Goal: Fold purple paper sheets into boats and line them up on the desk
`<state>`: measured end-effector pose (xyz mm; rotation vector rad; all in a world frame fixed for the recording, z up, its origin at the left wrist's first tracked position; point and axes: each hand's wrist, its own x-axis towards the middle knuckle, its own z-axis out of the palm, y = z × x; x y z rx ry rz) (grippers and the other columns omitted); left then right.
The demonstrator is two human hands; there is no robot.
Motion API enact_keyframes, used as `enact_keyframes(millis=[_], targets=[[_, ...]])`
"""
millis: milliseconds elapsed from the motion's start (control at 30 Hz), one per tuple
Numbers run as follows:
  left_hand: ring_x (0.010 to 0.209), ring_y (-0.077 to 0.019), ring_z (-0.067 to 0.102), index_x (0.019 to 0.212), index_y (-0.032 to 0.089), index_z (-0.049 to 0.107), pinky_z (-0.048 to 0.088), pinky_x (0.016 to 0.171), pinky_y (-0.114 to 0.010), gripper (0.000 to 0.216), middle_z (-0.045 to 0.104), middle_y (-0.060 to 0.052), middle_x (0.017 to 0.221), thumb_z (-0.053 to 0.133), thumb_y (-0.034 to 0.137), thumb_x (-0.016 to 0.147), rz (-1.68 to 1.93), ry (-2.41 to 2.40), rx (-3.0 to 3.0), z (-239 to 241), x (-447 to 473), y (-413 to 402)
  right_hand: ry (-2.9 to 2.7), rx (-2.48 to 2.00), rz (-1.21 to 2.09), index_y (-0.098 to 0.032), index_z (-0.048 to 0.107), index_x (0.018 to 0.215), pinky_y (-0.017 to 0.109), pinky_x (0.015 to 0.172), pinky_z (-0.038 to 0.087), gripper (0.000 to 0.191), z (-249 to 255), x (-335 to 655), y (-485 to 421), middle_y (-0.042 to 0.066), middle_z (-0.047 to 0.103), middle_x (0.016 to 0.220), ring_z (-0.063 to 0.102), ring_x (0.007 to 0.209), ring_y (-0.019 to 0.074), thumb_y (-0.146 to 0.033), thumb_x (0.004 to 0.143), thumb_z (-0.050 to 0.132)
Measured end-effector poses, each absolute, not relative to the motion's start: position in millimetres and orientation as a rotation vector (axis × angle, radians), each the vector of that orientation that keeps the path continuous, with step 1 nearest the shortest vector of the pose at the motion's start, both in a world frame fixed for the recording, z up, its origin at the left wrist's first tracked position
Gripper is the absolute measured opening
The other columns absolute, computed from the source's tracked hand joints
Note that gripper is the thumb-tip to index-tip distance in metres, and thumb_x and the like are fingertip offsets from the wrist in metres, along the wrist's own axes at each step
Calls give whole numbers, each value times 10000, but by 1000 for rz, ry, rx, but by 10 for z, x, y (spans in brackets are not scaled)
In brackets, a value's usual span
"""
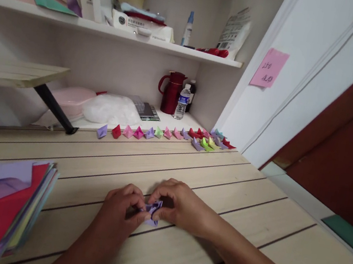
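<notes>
A small piece of folded purple paper (153,209) is held between both hands, low over the wooden table's middle. My left hand (126,209) pinches its left side between thumb and fingers. On the other side, the thumb and fingers of my right hand (173,203) grip its right edge. Part of the paper is hidden behind the fingertips. Beyond the hands, a row of small folded paper boats (138,132) in purple, red, pink and green runs along the table's back edge, bunched closer together at the right end.
A stack of coloured paper sheets (30,198) lies at the left. Behind the boats stand a red jug (171,93) and a water bottle (182,102) under a white shelf (112,31). A small wooden stand (18,71) with black legs rises at the back left.
</notes>
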<state>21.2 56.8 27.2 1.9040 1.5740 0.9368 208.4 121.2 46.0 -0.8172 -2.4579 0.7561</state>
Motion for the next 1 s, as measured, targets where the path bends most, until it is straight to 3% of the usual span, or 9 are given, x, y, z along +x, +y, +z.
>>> enact_keyframes(millis=[133,300,433,633,1000], targets=[[796,-190,632,607,251,649,463,762,-337,134,671,-8,815,657,260,740,923,1596,1894,248,209,567,-2464,-852,776,-224,750,942,263,756,480,315,490,2130,1218,-7,732,865,642,845,173,-120,670,871],[834,-182,626,649,247,673,424,832,-356,96,670,4,839,685,211,737,885,1626,1897,208,230,571,-2457,-880,928,-207,744,974,249,770,479,369,531,2169,1236,2,726,912,640,871,163,34,706,662],[846,-177,623,656,233,676,399,851,-364,109,666,9,852,713,157,724,852,1644,1904,212,250,574,-2474,-859,893,-211,736,965,268,818,465,429,514,2153,1227,-1,725,926,621,906,173,66,669,596],[877,-182,616,670,224,671,389,861,-372,119,658,7,868,737,151,737,837,1673,1923,226,254,560,-2477,-961,743,-215,739,911,257,751,448,354,463,2107,1184,2,689,855,602,845,172,45,693,638],[879,-176,616,705,214,670,416,873,-383,118,640,1,893,710,117,760,845,1671,1983,201,294,546,-2543,-869,665,-271,751,914,224,769,449,272,414,2154,1195,-19,673,968,641,887,139,-31,810,676]])
